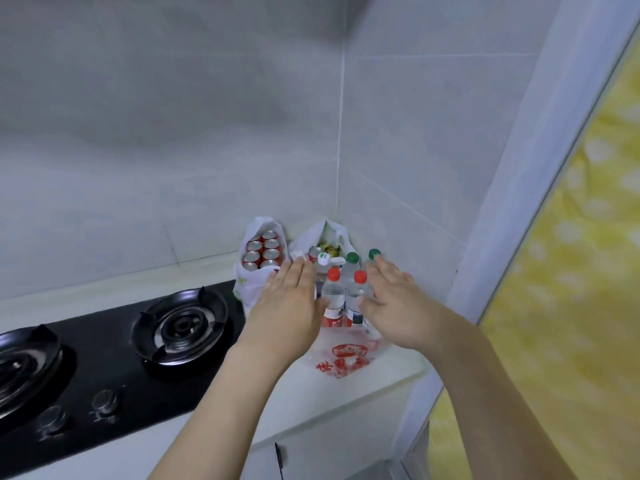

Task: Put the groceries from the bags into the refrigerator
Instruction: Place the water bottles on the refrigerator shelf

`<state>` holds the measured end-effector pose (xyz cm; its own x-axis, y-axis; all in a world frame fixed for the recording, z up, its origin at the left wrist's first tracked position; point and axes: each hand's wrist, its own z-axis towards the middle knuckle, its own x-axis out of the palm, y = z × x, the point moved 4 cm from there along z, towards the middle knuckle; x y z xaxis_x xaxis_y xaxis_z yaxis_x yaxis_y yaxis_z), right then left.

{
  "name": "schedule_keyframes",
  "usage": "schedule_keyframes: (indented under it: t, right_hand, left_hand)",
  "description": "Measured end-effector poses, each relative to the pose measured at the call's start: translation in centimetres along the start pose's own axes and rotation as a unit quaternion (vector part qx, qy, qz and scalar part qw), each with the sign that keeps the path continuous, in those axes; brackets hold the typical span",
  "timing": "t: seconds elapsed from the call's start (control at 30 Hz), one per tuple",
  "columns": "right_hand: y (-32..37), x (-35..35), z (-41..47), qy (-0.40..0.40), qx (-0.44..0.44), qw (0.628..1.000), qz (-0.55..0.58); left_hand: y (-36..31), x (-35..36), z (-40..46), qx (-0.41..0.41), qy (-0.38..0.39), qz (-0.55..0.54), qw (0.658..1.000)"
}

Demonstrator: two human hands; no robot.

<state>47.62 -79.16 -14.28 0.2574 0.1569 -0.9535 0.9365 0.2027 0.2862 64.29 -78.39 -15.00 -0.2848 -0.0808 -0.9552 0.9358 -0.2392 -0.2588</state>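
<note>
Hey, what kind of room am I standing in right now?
Most likely a home kitchen. A black gas stove with two burners is set into a pale countertop, the walls are tiled, and grocery bags of red cans and water bottles sit in the corner.

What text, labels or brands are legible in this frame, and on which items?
Nothing reads clearly.
Clear plastic bag under the bottles: red printed characters and an oval logo, too blurred to read.
Red-capped clear water bottles: red and white labels, print too small.
Red drink cans in the white plastic bag: no legible print.
White bag holding the cans: green mark, illegible.
</note>
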Motion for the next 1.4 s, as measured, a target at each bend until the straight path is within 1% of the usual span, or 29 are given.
schedule_keyframes:
  t: [0.07,0.2,0.3,0.53,0.67,0.83,0.93,1.03,1.2,1.33,1.4]
  right_hand:
    - [-1.0,0.4,2.6,0.010,-0.001,1.000,0.000]
    - [-2.2,1.7,7.1,0.037,-0.003,0.999,0.023]
    - [-2.2,2.7,10.6,0.040,0.020,0.998,0.049]
    - [-3.0,6.2,17.9,0.050,0.101,0.993,-0.017]
    - [-3.4,8.9,21.6,0.055,0.123,0.989,-0.057]
    - [-3.9,11.2,24.4,0.055,0.144,0.986,-0.066]
    - [-4.3,11.6,25.3,0.043,0.158,0.983,-0.078]
    - [-4.8,11.8,25.8,0.032,0.164,0.983,-0.070]
    - [-4.7,11.7,26.3,-0.021,0.153,0.987,-0.051]
    - [-4.6,11.3,26.3,-0.049,0.135,0.989,-0.028]
    - [-4.6,11.0,25.9,-0.058,0.129,0.990,-0.008]
  left_hand:
    - [1.0,0.4,2.3,-0.010,0.004,0.006,1.000]
    - [3.6,1.4,6.2,-0.028,-0.016,0.017,0.999]
    - [5.6,2.9,8.0,-0.045,0.014,0.009,0.999]
    - [10.9,7.3,14.3,-0.049,0.043,-0.036,0.997]
    - [12.7,11.3,17.8,-0.047,0.076,-0.055,0.995]
    - [14.2,15.2,20.9,-0.026,0.077,-0.088,0.993]
    - [14.9,17.0,22.0,-0.009,0.062,-0.112,0.992]
    - [15.1,18.1,22.3,-0.015,0.054,-0.149,0.987]
    - [15.3,18.5,22.2,-0.040,0.045,-0.216,0.974]
    - [15.2,17.8,21.8,-0.033,0.025,-0.185,0.982]
    - [15.0,17.0,21.5,-0.031,0.012,-0.197,0.980]
